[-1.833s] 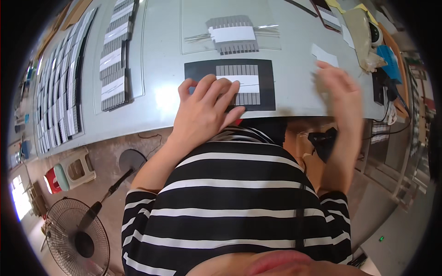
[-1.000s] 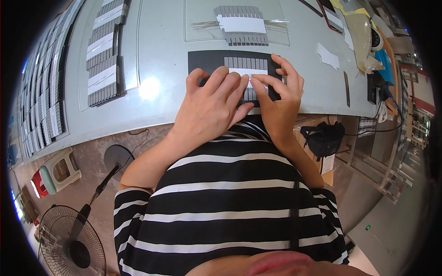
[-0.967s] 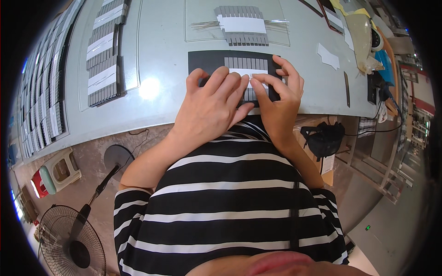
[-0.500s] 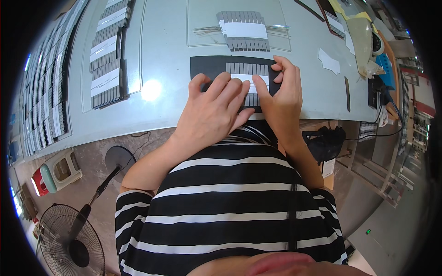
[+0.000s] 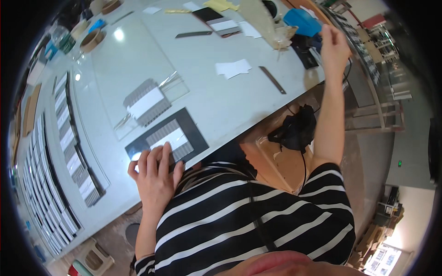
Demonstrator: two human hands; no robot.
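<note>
A row of narrow grey strips (image 5: 159,133) with a white paper band (image 5: 174,140) across it lies on a black board (image 5: 195,126) near the table edge. My left hand (image 5: 156,177) rests on the near part of the board and strips, its fingers spread and bent. Stretched far to the right, my right hand (image 5: 335,50) has its fingers drawn together beside a blue object (image 5: 301,22) and a black object (image 5: 305,53) at the table's edge. Whatever those fingers hold, if anything, is hidden.
Beyond the board lies another banded strip bundle (image 5: 146,101) with thin wires at its ends. Rows of similar bundles (image 5: 71,142) fill the left side. White paper pieces (image 5: 233,68), a dark flat bar (image 5: 272,80) and a phone-like slab (image 5: 215,22) lie toward the right.
My right hand has left the strips and reached out to the far right of the table. My left hand stays by the board. The view has swung to the right.
</note>
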